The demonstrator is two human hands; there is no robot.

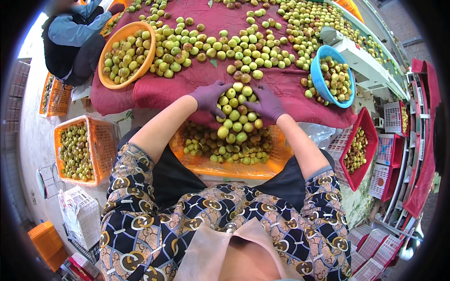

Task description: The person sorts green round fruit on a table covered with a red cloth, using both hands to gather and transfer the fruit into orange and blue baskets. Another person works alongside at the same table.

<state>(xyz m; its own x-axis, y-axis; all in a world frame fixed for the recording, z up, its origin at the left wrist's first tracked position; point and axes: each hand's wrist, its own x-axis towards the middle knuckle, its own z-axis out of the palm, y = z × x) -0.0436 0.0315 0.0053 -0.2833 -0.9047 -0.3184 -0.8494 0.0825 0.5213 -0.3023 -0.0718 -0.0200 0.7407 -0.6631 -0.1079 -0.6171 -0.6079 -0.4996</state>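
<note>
Both my hands wear purple gloves. My left hand (211, 97) and my right hand (266, 104) cup the two sides of a heap of green and brown-blotched round fruit (237, 116), which look like jujubes. The heap spills over the front edge of the dark red cloth (165, 95) above an orange plastic crate (228, 171) between my knees. More of the same fruit lies in that crate, which has a clear plastic liner. Beyond my hands a wide band of loose fruit (246, 51) covers part of the cloth.
An orange basket (153, 52) of fruit stands at the left of the cloth, a blue basket (314, 73) at the right. Filled crates, one orange (105, 147) and one red (369, 154), flank me. A person (72, 38) sits at the upper left. A white machine frame (365, 63) runs along the right.
</note>
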